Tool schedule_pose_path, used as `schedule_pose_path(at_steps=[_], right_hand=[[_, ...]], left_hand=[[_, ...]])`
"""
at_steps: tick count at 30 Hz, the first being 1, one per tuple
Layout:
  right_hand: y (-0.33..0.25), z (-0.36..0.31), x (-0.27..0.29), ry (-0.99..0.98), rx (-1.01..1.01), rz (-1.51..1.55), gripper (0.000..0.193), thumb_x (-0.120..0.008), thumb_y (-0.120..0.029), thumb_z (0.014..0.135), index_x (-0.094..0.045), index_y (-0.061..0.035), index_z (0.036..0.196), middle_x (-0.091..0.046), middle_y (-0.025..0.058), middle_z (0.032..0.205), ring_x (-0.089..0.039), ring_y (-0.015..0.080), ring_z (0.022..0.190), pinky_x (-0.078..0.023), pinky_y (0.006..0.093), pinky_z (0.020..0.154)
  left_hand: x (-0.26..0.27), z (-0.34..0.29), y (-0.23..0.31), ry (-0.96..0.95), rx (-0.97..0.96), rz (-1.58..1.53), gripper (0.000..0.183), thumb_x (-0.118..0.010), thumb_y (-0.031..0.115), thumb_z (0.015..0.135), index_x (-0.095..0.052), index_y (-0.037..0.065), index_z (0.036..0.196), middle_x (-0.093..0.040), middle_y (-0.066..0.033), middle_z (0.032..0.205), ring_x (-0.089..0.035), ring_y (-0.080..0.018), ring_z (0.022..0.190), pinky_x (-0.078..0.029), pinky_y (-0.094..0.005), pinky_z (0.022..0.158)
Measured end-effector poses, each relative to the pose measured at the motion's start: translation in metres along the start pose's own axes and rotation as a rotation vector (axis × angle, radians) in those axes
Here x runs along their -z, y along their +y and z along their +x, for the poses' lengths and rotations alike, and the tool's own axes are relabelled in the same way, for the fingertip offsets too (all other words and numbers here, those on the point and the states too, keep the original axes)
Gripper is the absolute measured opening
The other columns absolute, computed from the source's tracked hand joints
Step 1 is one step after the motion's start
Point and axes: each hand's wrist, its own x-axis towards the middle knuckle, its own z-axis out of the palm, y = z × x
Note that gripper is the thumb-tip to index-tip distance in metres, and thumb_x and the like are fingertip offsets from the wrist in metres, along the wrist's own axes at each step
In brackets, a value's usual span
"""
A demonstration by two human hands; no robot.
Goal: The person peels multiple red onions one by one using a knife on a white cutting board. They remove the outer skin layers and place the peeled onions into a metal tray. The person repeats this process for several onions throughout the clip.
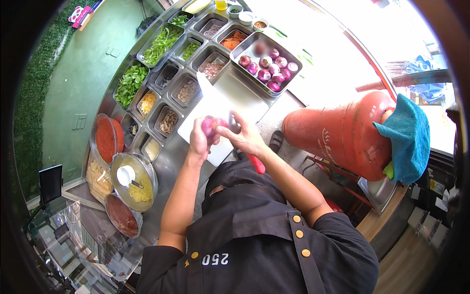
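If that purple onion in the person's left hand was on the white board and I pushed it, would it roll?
Probably yes: the onion looks round. It's likely firm too, since it doesn't look squashed in the left hand. Its skin looks smooth, so it might be a bit slippery.

Purple onion (pixel 209 126), red handle (pixel 256 164), white board (pixel 247 95), black apron (pixel 245 210), teal cloth (pixel 404 139)

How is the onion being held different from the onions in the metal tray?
The held onion is up in the left hand; the tray onions lie in the metal tray. Fingers partly cover the held onion, but no hand touches the tray onions. The held onion is by itself; the tray onions are bunched together. Both are roundish and purplish.
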Motion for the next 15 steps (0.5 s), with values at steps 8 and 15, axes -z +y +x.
schedule_pose_path(at_steps=[8,15], right_hand=[[-0.004,0.002,-0.011,0.038,0.007,0.025,0.086,-0.089,-0.054,0.096,-0.060,0.0034,0.154,-0.076,0.0291,0.135,-0.083,0.0328,0.109,-0.064,0.0434,0.095],[0.009,0.007,-0.016,0.030,-0.114,0.175,0.079,-0.090,-0.054,0.096,-0.066,0.0008,0.147,-0.079,0.0189,0.112,-0.079,0.0228,0.095,-0.061,0.0379,0.085]], left_hand=[[0.002,0.000,0.002,0.052,0.088,0.092,0.049,-0.042,0.050,0.114,-0.069,0.013,0.097,-0.064,-0.0009,0.071,-0.051,-0.0109,0.049,-0.038,-0.0275,0.045],[0.003,-0.005,0.020,-0.062,0.298,0.030,0.048,-0.045,0.053,0.114,-0.070,0.015,0.099,-0.065,0.0000,0.070,-0.048,-0.0086,0.047,-0.040,-0.0273,0.045]])
